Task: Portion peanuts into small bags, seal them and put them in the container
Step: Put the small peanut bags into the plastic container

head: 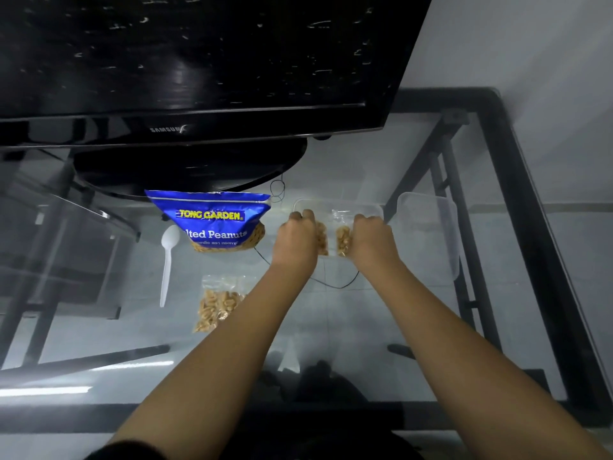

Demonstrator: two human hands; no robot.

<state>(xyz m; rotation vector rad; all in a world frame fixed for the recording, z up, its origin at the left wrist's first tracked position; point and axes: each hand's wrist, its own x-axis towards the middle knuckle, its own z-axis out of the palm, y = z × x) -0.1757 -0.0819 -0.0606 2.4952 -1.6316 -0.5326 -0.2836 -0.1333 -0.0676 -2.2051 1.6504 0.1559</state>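
Note:
A clear plastic container [345, 206] sits on the glass table. My left hand [297, 239] and my right hand [371, 239] reach over its near edge, fingers curled. Between them shows a small clear bag of peanuts [343, 239], and more peanuts [321, 240] lie by the left hand. Whether each hand holds its own bag or both hold one is hidden. Another filled small bag [219, 302] lies on the glass nearer to me on the left. The blue Tong Garden peanut pouch [214, 222] stands to the left of the container.
A white plastic spoon [167, 263] lies left of the pouch. The container's clear lid [429, 227] rests to the right. A black TV [185, 61] on its stand overhangs the back. A thin black cable [335, 285] runs under my wrists. The black table frame [517, 194] borders the right.

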